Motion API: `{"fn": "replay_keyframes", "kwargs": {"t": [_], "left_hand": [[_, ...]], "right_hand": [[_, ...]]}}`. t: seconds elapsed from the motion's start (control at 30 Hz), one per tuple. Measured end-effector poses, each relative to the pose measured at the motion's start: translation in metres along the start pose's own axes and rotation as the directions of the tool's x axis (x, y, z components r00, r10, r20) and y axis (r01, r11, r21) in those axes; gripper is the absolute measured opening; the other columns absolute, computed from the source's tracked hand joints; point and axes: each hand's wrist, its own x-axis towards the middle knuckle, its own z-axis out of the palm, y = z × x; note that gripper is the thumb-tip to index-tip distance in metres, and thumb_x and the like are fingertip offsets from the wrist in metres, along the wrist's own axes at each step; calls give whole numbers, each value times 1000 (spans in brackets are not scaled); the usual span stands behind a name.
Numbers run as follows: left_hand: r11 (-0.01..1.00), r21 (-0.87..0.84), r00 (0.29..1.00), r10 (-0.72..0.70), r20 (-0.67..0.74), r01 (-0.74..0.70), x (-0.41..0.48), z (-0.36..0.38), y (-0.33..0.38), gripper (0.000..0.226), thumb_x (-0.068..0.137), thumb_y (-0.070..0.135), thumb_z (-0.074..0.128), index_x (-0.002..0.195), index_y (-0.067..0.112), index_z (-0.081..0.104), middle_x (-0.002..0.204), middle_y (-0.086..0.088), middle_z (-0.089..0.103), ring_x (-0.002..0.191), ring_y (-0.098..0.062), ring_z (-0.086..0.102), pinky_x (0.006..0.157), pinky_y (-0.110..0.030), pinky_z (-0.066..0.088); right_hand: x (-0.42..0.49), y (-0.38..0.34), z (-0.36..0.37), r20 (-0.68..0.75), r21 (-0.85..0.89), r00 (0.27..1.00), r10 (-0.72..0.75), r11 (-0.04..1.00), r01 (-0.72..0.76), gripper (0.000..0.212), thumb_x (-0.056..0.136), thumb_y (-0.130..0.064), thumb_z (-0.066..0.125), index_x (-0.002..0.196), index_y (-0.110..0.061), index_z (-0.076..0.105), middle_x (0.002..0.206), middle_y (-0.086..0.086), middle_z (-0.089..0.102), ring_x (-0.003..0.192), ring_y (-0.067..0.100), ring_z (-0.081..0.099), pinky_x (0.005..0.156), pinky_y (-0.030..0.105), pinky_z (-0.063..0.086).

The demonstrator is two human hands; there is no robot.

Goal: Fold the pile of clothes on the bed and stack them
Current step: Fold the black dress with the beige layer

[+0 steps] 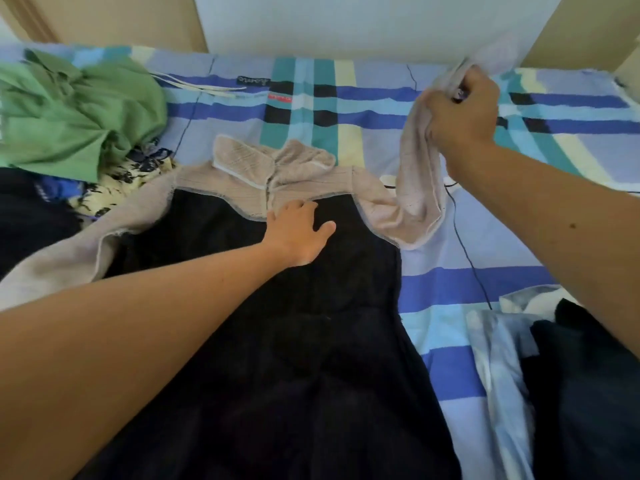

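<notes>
A black dress (294, 323) with a beige knit top lies spread flat in the middle of the bed's blue plaid sheet (450, 282). The left hand (299, 230) rests on its chest, fingers straight. The right hand (462, 116), curled tight, holds the dress's right sleeve (415, 174) lifted. A crumpled green garment (76, 112) lies left of the dress, and a white wall (346, 22) stands beyond it.

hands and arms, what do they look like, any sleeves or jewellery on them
Both are a person's bare arms: the left forearm and right forearm show no sleeves up to the picture's edge. The left hand and right hand wear no gloves, and no watch, bracelet or ring shows. The right forearm carries one small dark spot.
</notes>
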Motion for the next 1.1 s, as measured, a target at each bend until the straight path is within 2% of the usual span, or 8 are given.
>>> {"fn": "replay_keyframes", "kwargs": {"t": [0.1,0.2,0.37,0.6,0.77,0.87,0.97,1.1], "left_hand": [[995,102,999,-17,-36,20,-26,-32,-55,59,96,52,48,143,16,46,147,-9,45,138,-30,38,119,-54,21],[980,179,994,-73,-76,86,-53,-60,-112,55,93,50,54,137,17,51,142,-10,47,134,-31,41,117,-52,25],[955,193,966,-195,-169,226,-96,-96,-192,53,91,45,56,133,14,50,139,-13,45,128,-36,40,107,-49,37],[886,-58,876,-463,-133,460,-146,-126,-254,70,86,53,66,133,7,42,127,-16,48,114,-38,53,89,-47,51],[874,-94,879,-476,44,477,-153,-146,-258,45,75,47,78,87,8,61,85,-7,63,71,-22,58,54,-30,43],[878,-180,895,-445,29,443,-154,-158,-255,34,81,39,74,76,10,59,71,-5,55,59,-19,48,49,-28,34],[863,-304,909,-416,30,405,-153,-163,-256,31,89,36,67,83,6,59,78,-7,53,68,-20,48,61,-30,36],[740,-521,904,-373,208,425,-156,-166,-253,45,93,36,66,115,-3,62,98,-14,59,86,-23,52,75,-36,38]], "right_hand": [[-35,-28,78,371,-256,906,-204,915,311,13,86,-13,64,96,-10,56,114,6,53,88,13,55,77,20,48],[-95,-34,140,828,-476,552,99,644,599,65,89,-32,68,146,-14,42,150,7,42,133,28,45,110,37,39],[-169,-22,179,796,-590,289,532,571,571,82,95,-43,61,158,-17,17,161,8,27,144,31,33,114,42,33],[-221,-55,218,884,-452,349,312,766,458,71,92,-37,66,152,-18,33,148,10,43,130,27,48,101,35,42],[-271,-98,247,920,-299,342,191,907,296,30,87,-37,72,106,-17,63,91,-7,62,87,15,62,69,25,44],[-301,-117,251,923,-345,194,332,938,34,52,78,-59,72,102,-15,59,98,-4,67,86,10,66,70,26,52],[-331,-123,247,901,-418,101,422,907,-57,97,63,-73,76,136,-18,43,132,-6,56,116,14,57,86,33,52],[-357,-116,244,880,-368,310,359,929,-29,101,59,-59,85,138,-21,34,130,-5,54,118,15,55,92,29,48]]}}
